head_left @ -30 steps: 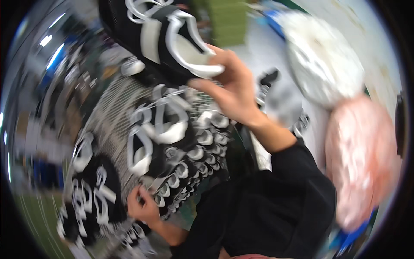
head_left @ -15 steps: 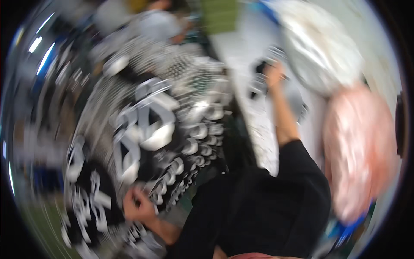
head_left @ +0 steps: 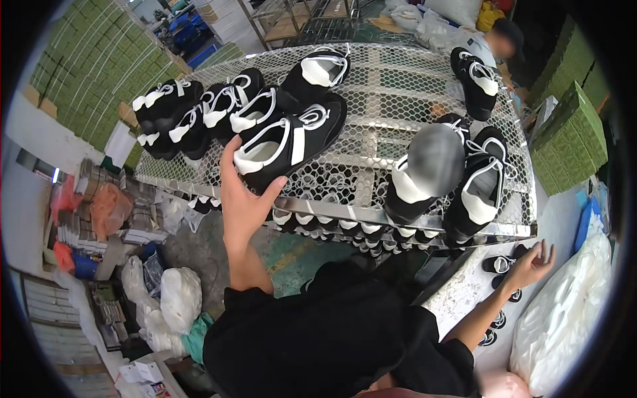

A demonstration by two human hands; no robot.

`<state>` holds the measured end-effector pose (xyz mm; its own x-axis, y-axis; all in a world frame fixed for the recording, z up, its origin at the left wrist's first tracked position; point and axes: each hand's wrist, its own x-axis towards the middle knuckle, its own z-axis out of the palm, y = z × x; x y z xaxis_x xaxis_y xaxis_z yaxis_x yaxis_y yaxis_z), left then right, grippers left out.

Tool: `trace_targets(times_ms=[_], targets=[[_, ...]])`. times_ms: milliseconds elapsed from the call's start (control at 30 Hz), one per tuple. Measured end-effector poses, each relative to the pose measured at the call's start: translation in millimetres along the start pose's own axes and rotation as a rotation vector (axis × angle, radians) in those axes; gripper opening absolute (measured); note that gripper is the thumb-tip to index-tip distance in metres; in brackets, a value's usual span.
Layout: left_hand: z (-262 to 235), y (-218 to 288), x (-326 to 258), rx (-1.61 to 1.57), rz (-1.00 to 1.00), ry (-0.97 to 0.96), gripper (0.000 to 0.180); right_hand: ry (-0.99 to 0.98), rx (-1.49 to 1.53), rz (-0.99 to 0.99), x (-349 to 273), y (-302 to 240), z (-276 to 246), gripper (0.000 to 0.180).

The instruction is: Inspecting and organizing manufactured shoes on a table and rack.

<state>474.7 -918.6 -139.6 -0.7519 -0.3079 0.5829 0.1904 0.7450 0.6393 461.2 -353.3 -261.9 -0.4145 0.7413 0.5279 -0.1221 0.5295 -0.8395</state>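
Observation:
My left hand [head_left: 242,199] reaches up to the near edge of a wire-mesh rack [head_left: 398,86]. Its thumb and fingers are closed around the heel end of a black shoe with white trim [head_left: 288,142], which lies on the mesh. To the right, my right hand [head_left: 531,265] hovers with fingers spread and nothing in it. It is over a white tabletop [head_left: 464,292], next to small black parts [head_left: 497,264]. Both of my sleeves are black.
More black and white shoes lie on the rack at the left [head_left: 192,113], right [head_left: 478,186] and far side [head_left: 474,79]. A person [head_left: 497,36] stands beyond the rack. Green boxes [head_left: 570,132] are stacked at the right, white bags [head_left: 564,331] sit lower right, and clutter covers the floor at left [head_left: 113,219].
The view swung and sharpened. My right hand, which held a shoe up high, has dropped empty to the table. My left hand has risen to the shoe on the rack.

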Motion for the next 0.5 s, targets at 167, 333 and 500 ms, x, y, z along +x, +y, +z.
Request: trace_targets(times_ms=[167, 333, 500], targets=[[-5, -5, -10, -0.092, 0.08, 0.019, 0.07, -0.013, 0.229, -0.425, -35, -102, 15, 0.037], [-7, -2, -21, -0.171, 0.132, 0.062, 0.071, -0.352, 0.502, -0.523, -96, -151, 16, 0.04], [-36, 7, -42, -0.509, 0.179, 0.156, 0.077, -0.762, 0.654, -0.401, -146, -176, 20, 0.043]])
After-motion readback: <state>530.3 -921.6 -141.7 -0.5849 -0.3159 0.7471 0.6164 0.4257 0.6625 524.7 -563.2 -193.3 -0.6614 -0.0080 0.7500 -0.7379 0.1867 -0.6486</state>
